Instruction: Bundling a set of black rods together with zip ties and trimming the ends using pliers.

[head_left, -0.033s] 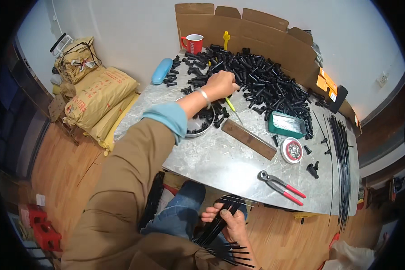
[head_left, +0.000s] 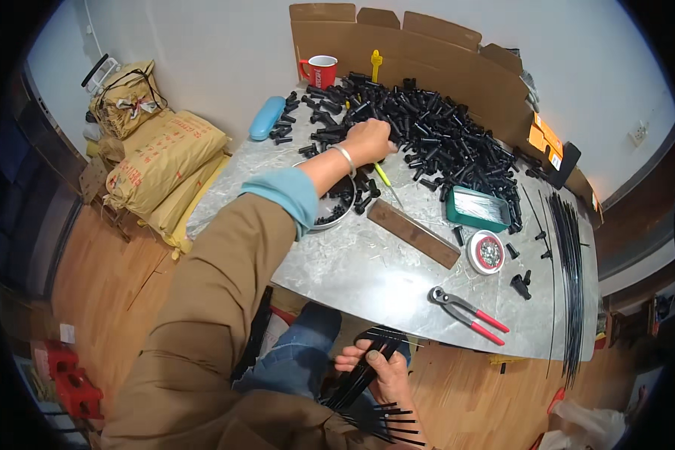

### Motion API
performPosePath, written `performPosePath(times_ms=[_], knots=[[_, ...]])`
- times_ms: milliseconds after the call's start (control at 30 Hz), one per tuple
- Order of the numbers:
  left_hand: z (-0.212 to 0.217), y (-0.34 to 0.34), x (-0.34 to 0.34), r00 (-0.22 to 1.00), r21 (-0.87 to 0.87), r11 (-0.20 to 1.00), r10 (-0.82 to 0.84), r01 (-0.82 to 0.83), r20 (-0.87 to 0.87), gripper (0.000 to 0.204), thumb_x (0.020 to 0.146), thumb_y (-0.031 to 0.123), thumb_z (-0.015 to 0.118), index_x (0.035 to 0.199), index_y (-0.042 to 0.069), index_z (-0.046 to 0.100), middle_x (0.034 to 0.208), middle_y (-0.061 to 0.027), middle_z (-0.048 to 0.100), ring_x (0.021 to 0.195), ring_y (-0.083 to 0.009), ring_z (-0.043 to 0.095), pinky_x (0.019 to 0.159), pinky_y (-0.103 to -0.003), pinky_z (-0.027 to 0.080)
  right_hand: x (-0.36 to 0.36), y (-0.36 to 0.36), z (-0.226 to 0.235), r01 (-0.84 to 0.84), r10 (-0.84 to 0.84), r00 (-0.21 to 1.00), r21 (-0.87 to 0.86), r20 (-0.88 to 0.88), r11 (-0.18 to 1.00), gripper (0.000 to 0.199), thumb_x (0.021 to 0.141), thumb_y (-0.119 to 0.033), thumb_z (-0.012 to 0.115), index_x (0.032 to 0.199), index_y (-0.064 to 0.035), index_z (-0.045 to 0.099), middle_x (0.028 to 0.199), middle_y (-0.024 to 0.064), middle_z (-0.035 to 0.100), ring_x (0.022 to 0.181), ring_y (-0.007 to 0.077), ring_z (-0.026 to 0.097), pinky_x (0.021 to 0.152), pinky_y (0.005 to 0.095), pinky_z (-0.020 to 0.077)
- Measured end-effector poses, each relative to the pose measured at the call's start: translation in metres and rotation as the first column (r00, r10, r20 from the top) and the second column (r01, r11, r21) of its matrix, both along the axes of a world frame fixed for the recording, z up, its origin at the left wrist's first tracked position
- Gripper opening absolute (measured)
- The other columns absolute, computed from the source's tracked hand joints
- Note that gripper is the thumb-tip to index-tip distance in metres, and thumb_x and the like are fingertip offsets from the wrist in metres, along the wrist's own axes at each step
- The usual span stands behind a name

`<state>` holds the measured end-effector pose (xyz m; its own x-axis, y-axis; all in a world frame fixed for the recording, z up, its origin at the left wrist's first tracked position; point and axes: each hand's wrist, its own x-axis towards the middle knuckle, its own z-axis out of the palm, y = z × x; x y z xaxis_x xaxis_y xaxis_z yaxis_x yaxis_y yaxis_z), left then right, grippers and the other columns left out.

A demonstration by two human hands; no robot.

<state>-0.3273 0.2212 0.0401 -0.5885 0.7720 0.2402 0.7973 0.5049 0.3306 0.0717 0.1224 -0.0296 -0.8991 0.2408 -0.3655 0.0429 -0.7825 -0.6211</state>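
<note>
Right hand [head_left: 386, 367], below the worktop's [head_left: 337, 262] near edge, is closed round black rods [head_left: 352, 385] — likely light, springy, slick; best gripped mid-bundle. Left hand [head_left: 369, 141] is curled at heaped black fittings [head_left: 442, 127] toward the far edge (presumably stiff, lightweight) — fingertips hidden, hold indeterminable.

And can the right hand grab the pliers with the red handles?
Probably not unless it lets go first: the right hand is holding a bundle of black strips. Nothing covers the pliers, though; they lie nearby on the tabletop, near its front edge.
</note>
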Motion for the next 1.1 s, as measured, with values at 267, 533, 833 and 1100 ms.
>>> performPosePath(times_ms=[267, 533, 833, 1100], knots=[[0.005, 0.029, 0.008, 0.973, -0.213, 0.977, -0.077, 0.03, -0.218, 0.02, 0.074, 0.012, 0.059, 0.088, 0.001, 0.07, 0.094, -0.021, 0.067, 0.089, -0.0327, 0.067, 0.076, -0.042, 0.054, 0.003, 0.018, -0.013, 0.021, -0.021, 1.0, -0.042, 0.018, 0.999, 0.029, 0.093, -0.013, 0.055, 0.113, 0.0078, 0.053, 0.104, 0.0274, 0.062, 0.093, 0.039, 0.065, 0.085, 0.0496, 0.053], [-0.014, 0.066, 0.022, 0.989, -0.246, 0.959, -0.144, 0.142, 0.01, 0.046, 0.076, 0.031, 0.067, 0.112, 0.003, 0.063, 0.105, -0.0196, 0.065, 0.099, -0.0329, 0.063, 0.082, -0.042, 0.049, 0.002, 0.032, -0.023, -0.038, 0.041, 0.999, -0.137, 0.019, 0.99, 0.03, 0.096, -0.012, 0.047, 0.117, 0.0095, 0.047, 0.106, 0.0232, 0.062, 0.097, 0.032, 0.064, 0.086, 0.0414, 0.0534], [-0.021, 0.089, -0.026, 0.899, 0.041, 0.997, -0.079, 0.068, 0.43, 0.02, 0.078, 0.018, 0.053, 0.088, 0.0, 0.057, 0.07, -0.0069, 0.059, 0.052, -0.0197, 0.057, 0.048, -0.031, 0.046, 0.012, 0.022, -0.031, 0.062, -0.086, 0.974, -0.12, -0.208, 0.991, 0.035, 0.097, -0.023, 0.05, 0.117, 0.0045, 0.047, 0.097, 0.0162, 0.061, 0.084, 0.0226, 0.064, 0.072, 0.034, 0.0548], [0.046, -0.002, 0.143, 0.538, 0.17, 0.901, -0.381, 0.4, 0.752, 0.018, 0.085, 0.023, 0.059, 0.087, 0.005, 0.056, 0.071, -0.0019, 0.056, 0.058, -0.0096, 0.055, 0.05, -0.024, 0.043, 0.038, 0.008, -0.016, 0.132, -0.148, 0.952, -0.074, -0.269, 0.988, 0.029, 0.099, -0.022, 0.044, 0.119, -0.004, 0.034, 0.096, 0.017, 0.061, 0.079, 0.0222, 0.066, 0.066, 0.0334, 0.0566]])
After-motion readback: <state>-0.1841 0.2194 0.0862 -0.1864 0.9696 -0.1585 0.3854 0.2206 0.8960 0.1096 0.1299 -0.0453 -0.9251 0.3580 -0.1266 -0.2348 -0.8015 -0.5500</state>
